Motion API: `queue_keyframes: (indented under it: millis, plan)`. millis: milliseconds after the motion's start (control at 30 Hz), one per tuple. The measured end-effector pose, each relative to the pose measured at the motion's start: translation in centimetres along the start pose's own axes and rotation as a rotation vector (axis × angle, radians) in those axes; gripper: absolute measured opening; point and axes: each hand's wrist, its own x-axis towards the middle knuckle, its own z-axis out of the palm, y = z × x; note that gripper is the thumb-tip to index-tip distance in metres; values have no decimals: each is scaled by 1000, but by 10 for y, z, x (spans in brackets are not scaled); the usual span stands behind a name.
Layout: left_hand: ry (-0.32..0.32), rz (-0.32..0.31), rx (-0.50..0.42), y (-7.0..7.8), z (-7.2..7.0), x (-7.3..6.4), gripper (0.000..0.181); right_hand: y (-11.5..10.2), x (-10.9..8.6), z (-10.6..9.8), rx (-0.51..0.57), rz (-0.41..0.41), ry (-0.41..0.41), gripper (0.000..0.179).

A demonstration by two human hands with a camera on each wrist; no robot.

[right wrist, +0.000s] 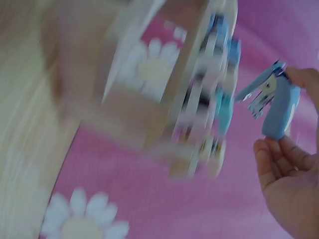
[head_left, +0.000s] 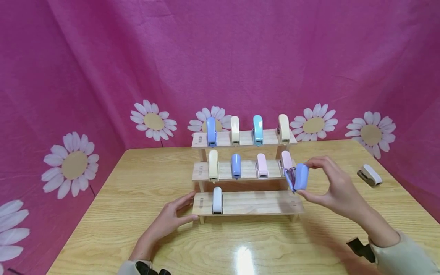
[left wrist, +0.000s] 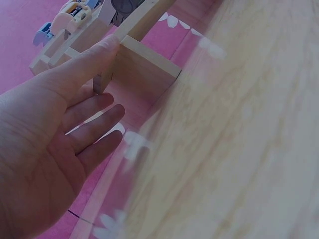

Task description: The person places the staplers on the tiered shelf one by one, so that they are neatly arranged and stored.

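My right hand (head_left: 338,189) pinches a periwinkle-blue stapler (head_left: 301,177) between thumb and fingertips, in front of the right end of a three-tier wooden rack (head_left: 254,204). The stapler's handle and base spread apart, with metal parts showing between them in the right wrist view. At the lowest tier's left end, my left hand (head_left: 170,215) holds the rack, thumb at the front corner and index finger toward the back. In the left wrist view its other fingers (left wrist: 97,124) extend loosely beside the wood. A white stapler (head_left: 217,199) stands near that end of the lowest tier.
Blue, cream and turquoise staplers (head_left: 258,130) line the top tier. The middle tier bears a cream, a blue and two pink staplers (head_left: 262,165). A white-and-grey stapler (head_left: 370,175) lies on the table at right. Behind hangs a magenta flowered cloth (head_left: 220,57).
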Motion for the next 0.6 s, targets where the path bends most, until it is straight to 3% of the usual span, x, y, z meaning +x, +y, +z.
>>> queue_keyframes:
  millis: [267,600]
  plan:
    - [-3,-5,-3,0,0,-1,80,-41,3,46,-52,1,-213,64]
    - [0,-7,15,1,1,0,81,-53,5,84,-132,60,-356,60]
